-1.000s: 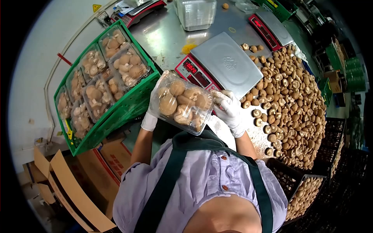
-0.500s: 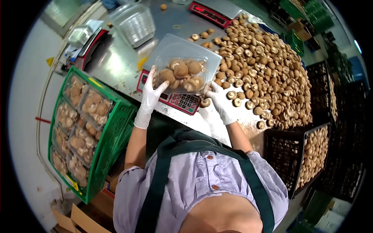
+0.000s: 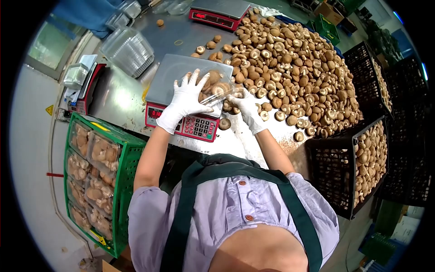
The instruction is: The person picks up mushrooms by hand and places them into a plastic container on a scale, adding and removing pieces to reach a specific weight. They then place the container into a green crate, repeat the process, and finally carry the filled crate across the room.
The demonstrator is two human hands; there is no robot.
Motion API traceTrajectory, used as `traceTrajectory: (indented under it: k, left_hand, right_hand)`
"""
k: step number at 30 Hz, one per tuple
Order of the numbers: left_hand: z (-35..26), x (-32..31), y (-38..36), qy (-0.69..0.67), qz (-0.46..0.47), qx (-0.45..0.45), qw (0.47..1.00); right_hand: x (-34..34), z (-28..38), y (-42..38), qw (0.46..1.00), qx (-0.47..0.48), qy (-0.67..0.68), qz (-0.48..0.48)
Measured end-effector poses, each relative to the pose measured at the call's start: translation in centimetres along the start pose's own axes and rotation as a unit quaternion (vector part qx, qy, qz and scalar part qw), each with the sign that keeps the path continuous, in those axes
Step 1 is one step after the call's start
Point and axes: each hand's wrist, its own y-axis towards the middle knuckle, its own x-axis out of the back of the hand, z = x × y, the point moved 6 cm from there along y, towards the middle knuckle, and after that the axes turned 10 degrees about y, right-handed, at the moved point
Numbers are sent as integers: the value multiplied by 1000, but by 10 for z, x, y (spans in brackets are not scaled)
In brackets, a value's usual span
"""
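A clear plastic tray of brown mushrooms is tilted above the grey plate of a red scale. My left hand, in a white glove, lies over the tray's left side with its fingers spread. At the tray's right edge, my gloved right hand is closed, thumb and fingers on the rim. Near the scale's front right corner lies a single mushroom. A large heap of loose mushrooms covers the table to the right.
Stacked empty clear trays stand at the back left. A green crate with packed trays is at the left, a black crate of mushrooms at the right. Two more scales, one at the back and one at the left, flank the table.
The tray has tilted, and my left hand has moved from its left edge to over it, fingers spreading. The view has shifted, so the table's items appear further left.
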Motion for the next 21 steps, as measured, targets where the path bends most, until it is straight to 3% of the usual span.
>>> traceTrajectory:
  k: [2, 7, 9, 13, 15, 19, 21]
  left_hand:
    - [-3, 2, 0, 35, -6, 28, 999]
    - [-7, 4, 0, 34, -69, 26, 997]
    - [-9, 3, 1, 41, -54, 42, 997]
    - [-11, 6, -1, 42, -47, 40, 997]
    - [1, 4, 8, -18, -79, 45, 996]
    - [39, 24, 21, -274, -13, 13, 961]
    - [37, 38, 23, -285, 28, 11, 958]
  right_hand:
    - [-3, 2, -2, 995, -11, 91, -40]
    - [-10, 2, 1, 999, 1, 0, -36]
    - [-14, -1, -2, 993, -52, 70, -86]
    - [-20, -5, -3, 988, -49, 81, -123]
    - [-10, -14, 12, 987, -1, -112, -113]
    - [-11, -7, 12, 993, -10, -57, -106]
    - [-17, 6, 5, 994, -23, -65, -87]
